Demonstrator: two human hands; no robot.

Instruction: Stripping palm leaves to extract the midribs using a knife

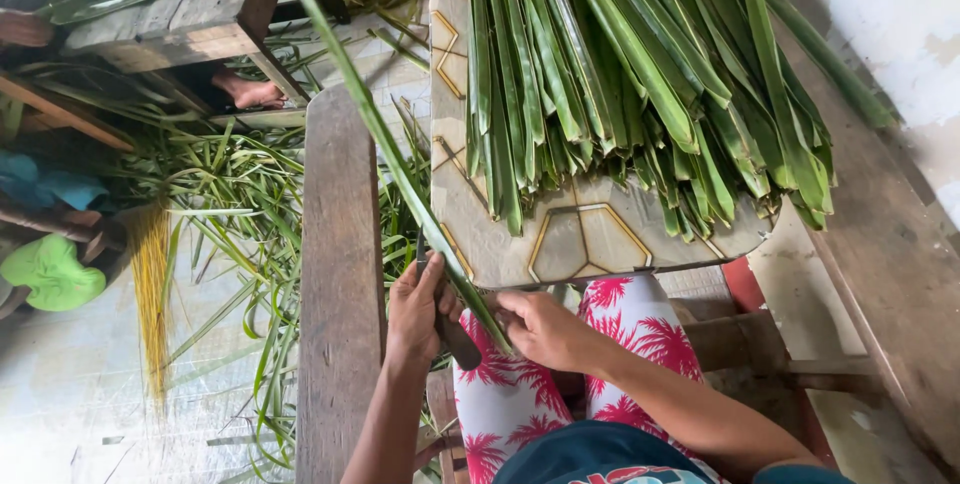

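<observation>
- Far left: a lime-green cloth item lies on the pale floor, beside a hanging tuft of yellow dried fibres.
- Loose green leaf strips are scattered beneath a weathered wooden bench.
- Upright dark wooden plank stands just left of the hands.
- Left hand: fingers curled shut around a dark-handled tool, probably a knife, its blade hidden.
- Long narrow green leaf runs diagonally from the top edge down between both hands.
- Right hand: closed, pinching the leaf's lower end.
- Tile-patterned board carries a stacked bundle of cut green leaves.
- Right: rough wooden beam against a whitewashed wall.
</observation>
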